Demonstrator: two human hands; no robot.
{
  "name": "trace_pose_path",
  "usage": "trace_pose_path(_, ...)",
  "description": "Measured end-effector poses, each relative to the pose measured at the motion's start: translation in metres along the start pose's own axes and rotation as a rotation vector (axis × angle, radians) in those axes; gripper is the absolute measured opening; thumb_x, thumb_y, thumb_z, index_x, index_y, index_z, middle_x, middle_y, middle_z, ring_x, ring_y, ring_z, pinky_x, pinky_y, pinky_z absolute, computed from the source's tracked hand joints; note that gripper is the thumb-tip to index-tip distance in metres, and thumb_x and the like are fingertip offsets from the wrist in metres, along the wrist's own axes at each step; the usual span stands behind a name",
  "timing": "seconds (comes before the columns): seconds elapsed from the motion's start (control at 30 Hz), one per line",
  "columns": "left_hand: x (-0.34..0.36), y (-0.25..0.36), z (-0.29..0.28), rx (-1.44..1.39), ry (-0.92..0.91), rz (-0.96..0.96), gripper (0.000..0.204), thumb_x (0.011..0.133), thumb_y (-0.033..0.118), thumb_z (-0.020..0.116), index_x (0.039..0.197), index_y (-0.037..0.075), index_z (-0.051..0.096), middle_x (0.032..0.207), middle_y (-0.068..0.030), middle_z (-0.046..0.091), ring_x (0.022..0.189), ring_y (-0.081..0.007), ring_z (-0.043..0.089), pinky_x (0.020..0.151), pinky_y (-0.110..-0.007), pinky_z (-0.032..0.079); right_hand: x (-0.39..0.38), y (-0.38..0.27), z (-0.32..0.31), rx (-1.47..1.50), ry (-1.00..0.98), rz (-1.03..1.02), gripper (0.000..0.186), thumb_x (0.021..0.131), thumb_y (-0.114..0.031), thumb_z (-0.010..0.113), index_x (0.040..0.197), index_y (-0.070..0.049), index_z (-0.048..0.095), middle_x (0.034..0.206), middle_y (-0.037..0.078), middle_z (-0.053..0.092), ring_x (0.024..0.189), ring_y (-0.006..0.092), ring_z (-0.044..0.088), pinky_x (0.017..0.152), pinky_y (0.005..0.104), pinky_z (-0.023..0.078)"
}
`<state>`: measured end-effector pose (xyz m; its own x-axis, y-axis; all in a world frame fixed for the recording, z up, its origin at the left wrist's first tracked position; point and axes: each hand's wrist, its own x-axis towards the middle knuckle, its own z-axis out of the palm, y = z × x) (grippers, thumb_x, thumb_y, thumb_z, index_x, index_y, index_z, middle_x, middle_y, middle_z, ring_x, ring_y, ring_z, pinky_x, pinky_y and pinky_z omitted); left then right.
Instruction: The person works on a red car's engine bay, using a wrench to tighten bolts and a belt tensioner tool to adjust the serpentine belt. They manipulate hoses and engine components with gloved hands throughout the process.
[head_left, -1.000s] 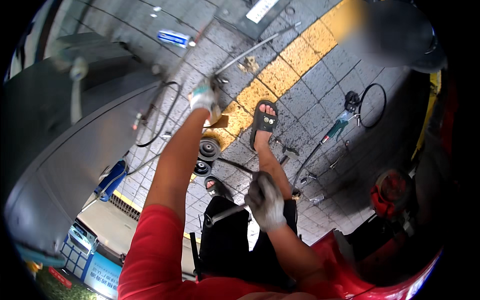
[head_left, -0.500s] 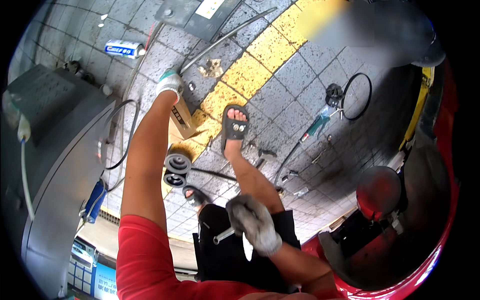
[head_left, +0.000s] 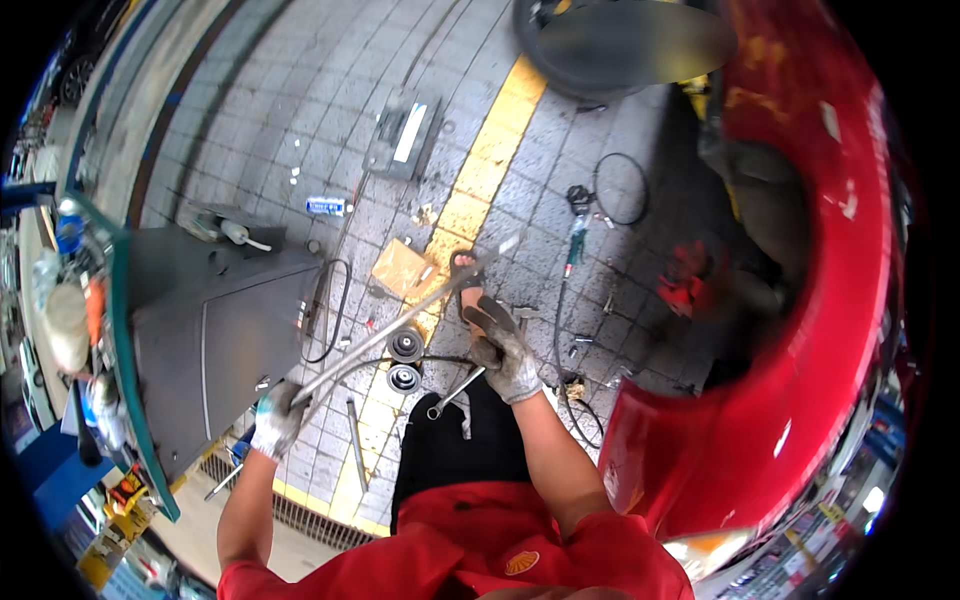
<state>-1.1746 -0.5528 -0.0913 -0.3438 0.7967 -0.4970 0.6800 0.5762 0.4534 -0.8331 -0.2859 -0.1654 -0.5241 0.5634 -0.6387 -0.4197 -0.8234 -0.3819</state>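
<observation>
My gloved left hand (head_left: 275,420) is closed round the lower end of a long metal bar (head_left: 385,328). The bar slants up and to the right over the floor, its far end above my foot, smeared by motion. In front of my lap, my gloved right hand (head_left: 512,365) grips a wrench (head_left: 458,392), whose ring end points down and to the left. Two round black pulleys (head_left: 404,345) lie on the floor between my hands. Just past the bar sits a cardboard box (head_left: 398,268).
A grey cabinet (head_left: 235,345) stands at the left, a red car body (head_left: 815,400) at the right. On the tiles lie a spray can (head_left: 327,206), a dark battery-like block (head_left: 400,140), a black belt loop (head_left: 648,190), a hammer (head_left: 524,312) and a green-handled tool (head_left: 577,245) with a hose.
My left hand has come back from the floor beside the box and raised the long bar. The right hand still holds the wrench. My view has tilted up and widened.
</observation>
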Motion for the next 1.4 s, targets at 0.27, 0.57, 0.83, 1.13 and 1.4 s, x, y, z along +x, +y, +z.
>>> trace_pose_path(0.27,-0.232,0.077,-0.013,0.146,0.3,0.641,0.018,0.074,0.002,0.06,0.09,0.004,0.067,0.093,-0.0153,0.072,0.096,-0.0373,0.069,0.108,-0.052,0.047,-0.405,-0.032,0.05,-0.579,-0.034,-0.725,0.036,0.109,-0.036,0.046,0.098,-0.004,0.059,0.08,0.007,0.063,0.052,0.0079,0.042,0.049,0.0226,0.032)
trace_pose_path(0.57,-0.388,0.387,0.074,-0.061,0.129,1.148,0.032,0.084,0.008,0.075,0.115,0.005,0.073,0.092,-0.0143,0.077,0.077,-0.0303,0.075,0.075,-0.038,0.057,-0.77,-0.05,0.0,-0.523,-0.112,-1.078,0.024,0.105,-0.025,0.059,0.1,-0.003,0.065,0.098,0.015,0.07,0.077,0.0213,0.067,0.064,0.0305,0.053)
trace_pose_path(0.83,-0.454,0.613,0.161,0.05,0.343,1.616,0.023,0.09,0.024,0.075,0.111,0.015,0.074,0.071,-0.0049,0.07,0.061,-0.0237,0.068,0.06,-0.039,0.051,-0.997,-0.069,-0.145,-1.025,0.154,-1.079,0.03,0.085,-0.005,0.063,0.112,0.005,0.073,0.119,0.023,0.066,0.076,0.0223,0.074,0.061,0.028,0.057)
trace_pose_path(1.13,-0.53,0.845,0.381,0.185,0.328,1.652,0.022,0.085,0.021,0.076,0.105,0.014,0.074,0.073,-0.0031,0.066,0.075,-0.0267,0.065,0.074,-0.042,0.049,-1.129,-0.092,-0.408,-0.458,-0.08,-0.778,0.077,0.076,-0.004,0.059,0.149,0.011,0.04,0.108,0.028,0.069,0.059,0.0158,0.064,0.046,0.024,0.041)
trace_pose_path(1.4,-0.509,0.884,0.474,0.126,0.412,1.412,0.017,0.087,0.023,0.071,0.102,0.014,0.07,0.086,-0.0094,0.071,0.091,-0.0296,0.066,0.091,-0.044,0.049,-1.139,-0.177,-0.405,-0.592,0.173,-0.526,0.05,0.104,-0.01,0.051,0.152,0.001,0.045,0.087,0.001,0.053,0.065,0.0059,0.046,0.056,0.0216,0.038)
